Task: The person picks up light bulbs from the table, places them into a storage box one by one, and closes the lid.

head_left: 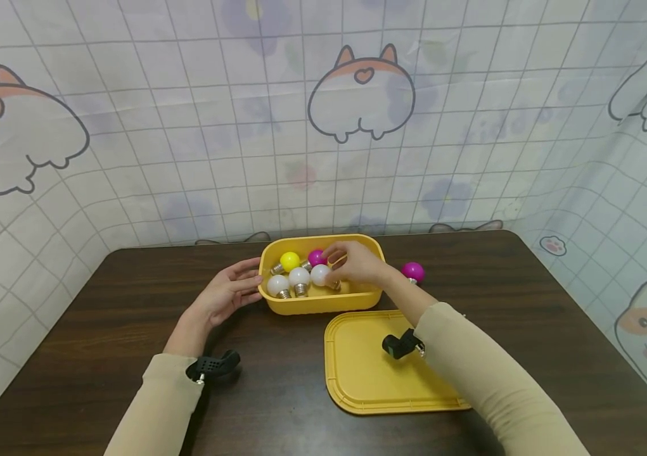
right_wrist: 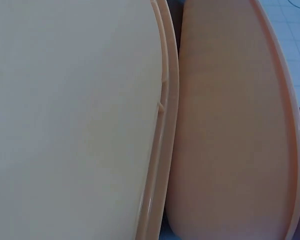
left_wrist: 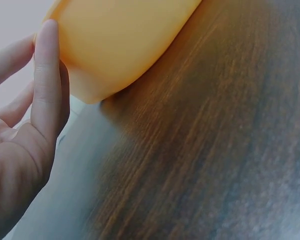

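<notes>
A yellow plastic box (head_left: 303, 307) stands toward the back of the table. In it lie a yellow light bulb (head_left: 290, 261), a magenta bulb (head_left: 316, 258) and several white bulbs (head_left: 299, 277). My left hand (head_left: 229, 291) rests at the box's left end, thumb on the rim; in the left wrist view the fingers (left_wrist: 46, 80) touch its outer wall. My right hand (head_left: 357, 263) reaches into the box from the right. Its thumb is beside the nearest white bulb (head_left: 320, 275), with a gap between thumb and forefinger. The right wrist view hides its fingertips.
A flat yellow lid (head_left: 380, 373) lies in front of the box, partly under my right forearm. Another magenta bulb (head_left: 412, 272) is on the dark wooden table (head_left: 277, 405), right of the box. A patterned sheet (head_left: 243, 139) hangs behind the table.
</notes>
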`<state>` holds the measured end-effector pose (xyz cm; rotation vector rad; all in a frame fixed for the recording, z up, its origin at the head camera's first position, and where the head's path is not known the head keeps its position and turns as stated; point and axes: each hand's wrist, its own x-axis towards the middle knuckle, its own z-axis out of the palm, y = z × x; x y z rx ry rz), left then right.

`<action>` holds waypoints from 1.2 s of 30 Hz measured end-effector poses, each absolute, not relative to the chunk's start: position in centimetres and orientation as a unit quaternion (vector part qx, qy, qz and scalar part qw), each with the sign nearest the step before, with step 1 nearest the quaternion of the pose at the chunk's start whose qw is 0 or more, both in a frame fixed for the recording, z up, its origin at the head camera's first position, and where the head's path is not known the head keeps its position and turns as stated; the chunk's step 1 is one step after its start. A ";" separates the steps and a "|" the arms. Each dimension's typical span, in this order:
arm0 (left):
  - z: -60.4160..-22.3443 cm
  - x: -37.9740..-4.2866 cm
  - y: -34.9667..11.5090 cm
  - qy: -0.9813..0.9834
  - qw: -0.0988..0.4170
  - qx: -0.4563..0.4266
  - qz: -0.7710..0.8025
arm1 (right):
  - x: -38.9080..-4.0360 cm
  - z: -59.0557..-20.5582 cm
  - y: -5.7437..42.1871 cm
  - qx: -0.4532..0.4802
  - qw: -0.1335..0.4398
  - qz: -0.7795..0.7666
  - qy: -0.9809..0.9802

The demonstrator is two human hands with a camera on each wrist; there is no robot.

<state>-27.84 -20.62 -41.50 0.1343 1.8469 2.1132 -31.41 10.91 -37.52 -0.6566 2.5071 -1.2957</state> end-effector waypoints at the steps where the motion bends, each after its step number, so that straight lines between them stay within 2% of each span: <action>1: -41.5 -27.8 -20.7 0.647 0.166 0.048 0.742 | -31.4 -37.4 11.0 -0.224 0.121 -0.444 0.859; 36: -41.7 -27.8 -20.7 0.645 0.167 0.051 0.744 | -30.0 -35.5 15.2 -0.259 0.069 -0.461 0.846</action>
